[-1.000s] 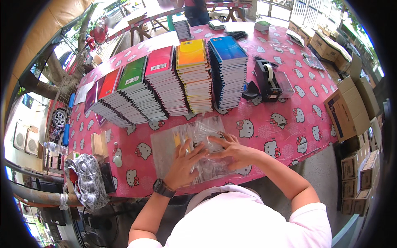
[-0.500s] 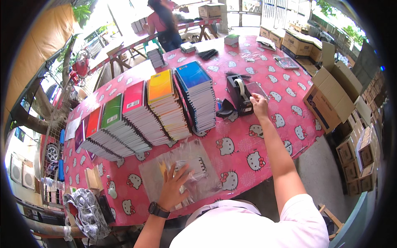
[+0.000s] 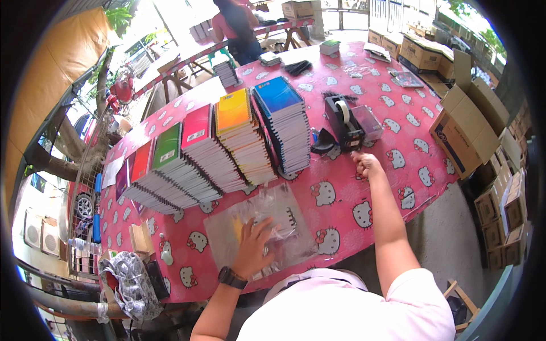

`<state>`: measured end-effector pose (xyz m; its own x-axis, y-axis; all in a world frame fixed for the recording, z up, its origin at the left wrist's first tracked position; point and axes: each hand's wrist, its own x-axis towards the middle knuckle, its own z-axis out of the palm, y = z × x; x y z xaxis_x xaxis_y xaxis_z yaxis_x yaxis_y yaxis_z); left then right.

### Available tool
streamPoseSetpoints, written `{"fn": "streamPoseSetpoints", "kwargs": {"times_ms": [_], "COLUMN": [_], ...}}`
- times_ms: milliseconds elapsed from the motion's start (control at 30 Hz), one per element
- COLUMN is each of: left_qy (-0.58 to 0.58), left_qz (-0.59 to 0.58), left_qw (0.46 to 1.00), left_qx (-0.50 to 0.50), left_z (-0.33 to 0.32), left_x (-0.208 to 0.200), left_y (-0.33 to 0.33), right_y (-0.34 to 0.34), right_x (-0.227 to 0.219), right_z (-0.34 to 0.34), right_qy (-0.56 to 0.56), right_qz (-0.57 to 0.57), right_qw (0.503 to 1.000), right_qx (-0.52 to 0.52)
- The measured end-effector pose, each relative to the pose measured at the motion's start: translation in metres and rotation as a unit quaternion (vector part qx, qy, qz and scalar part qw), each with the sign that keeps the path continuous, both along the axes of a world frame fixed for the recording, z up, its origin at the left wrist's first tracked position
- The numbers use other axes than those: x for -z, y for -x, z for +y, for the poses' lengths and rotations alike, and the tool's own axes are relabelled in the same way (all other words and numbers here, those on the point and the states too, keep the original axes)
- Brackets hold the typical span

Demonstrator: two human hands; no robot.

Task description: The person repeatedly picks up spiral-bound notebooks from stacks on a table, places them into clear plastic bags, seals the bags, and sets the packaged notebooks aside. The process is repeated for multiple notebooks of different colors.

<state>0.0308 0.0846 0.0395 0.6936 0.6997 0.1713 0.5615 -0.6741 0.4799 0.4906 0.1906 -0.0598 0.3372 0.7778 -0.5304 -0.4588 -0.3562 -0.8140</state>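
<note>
My left hand (image 3: 254, 245) lies flat with its fingers apart on a clear plastic sleeve (image 3: 304, 241) near the table's front edge. Under the plastic shows part of a spiral-bound notebook (image 3: 289, 220), partly covered by the hand. My right hand (image 3: 368, 165) is closed in a pinch at the near end of a black tape dispenser (image 3: 351, 135) with a roll of tape (image 3: 343, 111). Whatever sits between those fingertips is too small to make out. Left of the dispenser lies a black object (image 3: 324, 142); to its right, a clear plastic box (image 3: 368, 123).
Tall notebook stacks, including blue (image 3: 278, 95), yellow (image 3: 233, 109) and green (image 3: 167, 145), line the pink patterned table (image 3: 364, 196). An opened carton (image 3: 463, 128) stands at the right edge. A patterned cloth bag (image 3: 129, 287) sits at the near left. Another person (image 3: 236, 31) stands beyond the table.
My right hand has come back from the dispenser's right side to its near end, fingers drawn into a pinch. My left hand stays on the plastic. The whole view has shifted slightly.
</note>
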Motion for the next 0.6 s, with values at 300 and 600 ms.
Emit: {"fn": "streamPoseSetpoints", "kwargs": {"times_ms": [300,600], "left_qy": [0.000,-0.001], "left_qz": [0.015,0.071], "left_qw": [0.999,0.996], "left_qx": [0.030,0.057], "left_z": [0.005,0.012], "left_x": [-0.001,-0.010], "left_y": [0.010,0.011], "right_y": [0.185,0.264], "right_x": [-0.124,-0.152], "right_z": [-0.047,-0.076], "right_qy": [-0.136,-0.070], "right_qz": [-0.074,-0.672], "right_qw": [0.898,0.589], "right_qx": [-0.412,-0.443]}}
